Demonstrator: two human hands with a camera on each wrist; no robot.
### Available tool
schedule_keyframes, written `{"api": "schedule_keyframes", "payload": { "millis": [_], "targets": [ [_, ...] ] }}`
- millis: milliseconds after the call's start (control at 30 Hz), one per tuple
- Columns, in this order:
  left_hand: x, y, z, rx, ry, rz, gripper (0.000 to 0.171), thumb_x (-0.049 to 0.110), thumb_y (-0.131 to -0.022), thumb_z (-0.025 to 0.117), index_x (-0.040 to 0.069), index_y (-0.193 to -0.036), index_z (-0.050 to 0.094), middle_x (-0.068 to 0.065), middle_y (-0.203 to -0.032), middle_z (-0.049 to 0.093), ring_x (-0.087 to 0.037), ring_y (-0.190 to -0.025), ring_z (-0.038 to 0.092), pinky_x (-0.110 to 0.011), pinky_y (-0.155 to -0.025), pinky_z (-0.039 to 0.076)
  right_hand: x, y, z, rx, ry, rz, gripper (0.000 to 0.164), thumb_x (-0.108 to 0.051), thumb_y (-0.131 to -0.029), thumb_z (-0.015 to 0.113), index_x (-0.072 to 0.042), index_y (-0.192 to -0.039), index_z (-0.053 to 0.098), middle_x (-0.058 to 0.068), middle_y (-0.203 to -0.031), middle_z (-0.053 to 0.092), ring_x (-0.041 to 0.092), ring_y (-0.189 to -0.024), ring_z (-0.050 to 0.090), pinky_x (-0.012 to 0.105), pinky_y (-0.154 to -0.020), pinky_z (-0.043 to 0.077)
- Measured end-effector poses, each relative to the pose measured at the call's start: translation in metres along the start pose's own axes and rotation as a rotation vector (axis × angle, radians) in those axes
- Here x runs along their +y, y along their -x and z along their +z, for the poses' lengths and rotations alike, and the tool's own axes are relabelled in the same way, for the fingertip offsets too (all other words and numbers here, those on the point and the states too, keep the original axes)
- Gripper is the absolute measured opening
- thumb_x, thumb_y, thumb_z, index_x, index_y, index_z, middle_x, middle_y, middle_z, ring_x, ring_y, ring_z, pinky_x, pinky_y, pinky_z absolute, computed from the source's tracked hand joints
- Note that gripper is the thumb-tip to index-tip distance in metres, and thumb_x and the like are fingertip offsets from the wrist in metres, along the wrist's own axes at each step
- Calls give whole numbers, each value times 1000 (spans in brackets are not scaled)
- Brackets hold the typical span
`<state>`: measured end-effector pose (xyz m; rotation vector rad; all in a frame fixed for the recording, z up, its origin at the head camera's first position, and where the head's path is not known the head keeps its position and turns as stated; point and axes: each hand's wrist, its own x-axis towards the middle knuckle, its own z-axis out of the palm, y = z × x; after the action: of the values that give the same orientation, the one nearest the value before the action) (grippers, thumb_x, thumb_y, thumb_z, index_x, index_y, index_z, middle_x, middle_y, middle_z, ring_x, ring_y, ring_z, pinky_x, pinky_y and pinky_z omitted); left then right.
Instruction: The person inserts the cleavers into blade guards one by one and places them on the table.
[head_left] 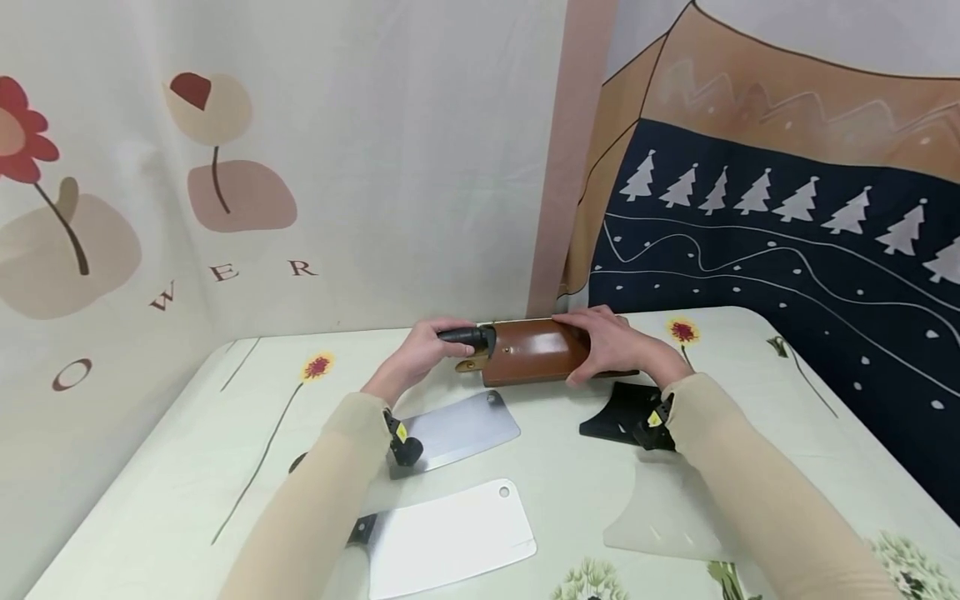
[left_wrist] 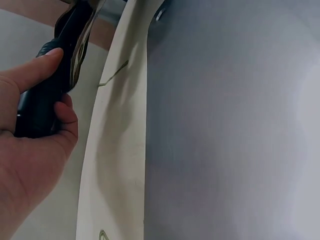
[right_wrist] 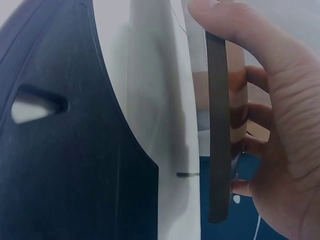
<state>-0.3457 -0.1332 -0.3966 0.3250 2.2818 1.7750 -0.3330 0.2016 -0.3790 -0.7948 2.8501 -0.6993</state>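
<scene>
At the back of the table, my left hand grips the black handle of a knife whose blade is hidden inside a brown leather sheath. The thumb lies along that handle in the left wrist view. My right hand holds the sheath near its right end, thumb at the near edge and fingers over the far side. A tan strap with a snap sticks out beside the handle. Nearer me lie a grey cleaver, partly behind my left wrist, and a bright cleaver with a dark handle.
A black blade guard lies under my right wrist, and a translucent white blade guard sits nearer, partly covered by the sleeve. The flowered tablecloth runs back to a hanging curtain. A dark patterned cloth hangs at the right.
</scene>
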Motion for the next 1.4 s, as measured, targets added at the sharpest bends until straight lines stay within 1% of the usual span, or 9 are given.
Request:
{"api": "schedule_keyframes", "payload": {
  "millis": [100, 300, 533, 700, 867, 967, 1133, 1300, 1400],
  "targets": [
    [-1, -4, 1, 19, -32, -1, 48, -6, -87, 73, -1, -134, 65, -21, -138, 59, -37, -125, 57, -44, -105, 45, 2, -5, 3, -2, -3, 1, 107, -45, -66, 91, -10, -155, 44, 20, -156, 41, 40, -131, 31, 67, -102, 30],
    [-4, -7, -2, 106, -95, -33, 48, -6, -86, 74, 0, -133, 65, -21, -136, 60, -37, -124, 56, -46, -106, 43, 4, -14, 6, 2, 28, 3, 109, -47, -66, 92, -11, -156, 43, 19, -157, 41, 42, -132, 31, 69, -103, 28],
    [-9, -6, -12, 141, -119, -48, 52, -11, -84, 71, -3, -135, 63, -21, -138, 59, -36, -125, 55, -44, -106, 44, 7, -22, 11, -14, 46, 20, 107, -47, -67, 91, -11, -156, 44, 19, -154, 43, 41, -132, 31, 68, -102, 29],
    [-10, -5, -15, 168, -118, -64, 49, -13, -88, 67, -5, -136, 61, -23, -139, 58, -38, -126, 56, -43, -105, 47, 6, -26, 15, -20, 32, 42, 106, -45, -67, 91, -11, -156, 44, 19, -154, 44, 40, -132, 32, 68, -102, 30],
    [-9, -4, -16, 154, -35, -109, 45, -10, -95, 60, -6, -139, 57, -25, -143, 54, -39, -128, 56, -40, -103, 50, 9, -28, 19, -35, 25, 62, 106, -46, -68, 91, -11, -156, 43, 19, -154, 43, 41, -133, 32, 70, -102, 30],
    [-5, -3, -15, 143, 1, -123, 44, -8, -97, 56, -7, -141, 54, -25, -144, 52, -40, -129, 54, -40, -102, 50, 11, -28, 20, -42, 27, 71, 107, -46, -68, 90, -12, -157, 42, 19, -155, 42, 41, -134, 31, 69, -103, 29],
    [1, 0, -12, 129, -4, -127, 45, -7, -99, 52, -7, -144, 51, -25, -145, 50, -41, -131, 52, -42, -103, 50, 13, -29, 20, -58, 19, 73, 107, -45, -68, 90, -12, -157, 41, 19, -156, 40, 41, -134, 30, 67, -104, 30],
    [2, 2, -14, 113, 1, -121, 46, -5, -100, 48, -9, -145, 48, -26, -146, 47, -42, -131, 51, -43, -104, 49, 15, -31, 19, -73, 11, 85, 107, -43, -69, 90, -12, -158, 40, 18, -156, 40, 40, -135, 29, 67, -105, 29],
    [1, 4, -18, 91, -42, -132, 48, -2, -101, 49, -6, -148, 47, -24, -149, 46, -40, -131, 51, -45, -106, 47, 14, -30, 18, -81, 14, 81, 107, -43, -69, 90, -11, -158, 39, 19, -157, 39, 42, -137, 28, 69, -107, 27]
  ]
}}
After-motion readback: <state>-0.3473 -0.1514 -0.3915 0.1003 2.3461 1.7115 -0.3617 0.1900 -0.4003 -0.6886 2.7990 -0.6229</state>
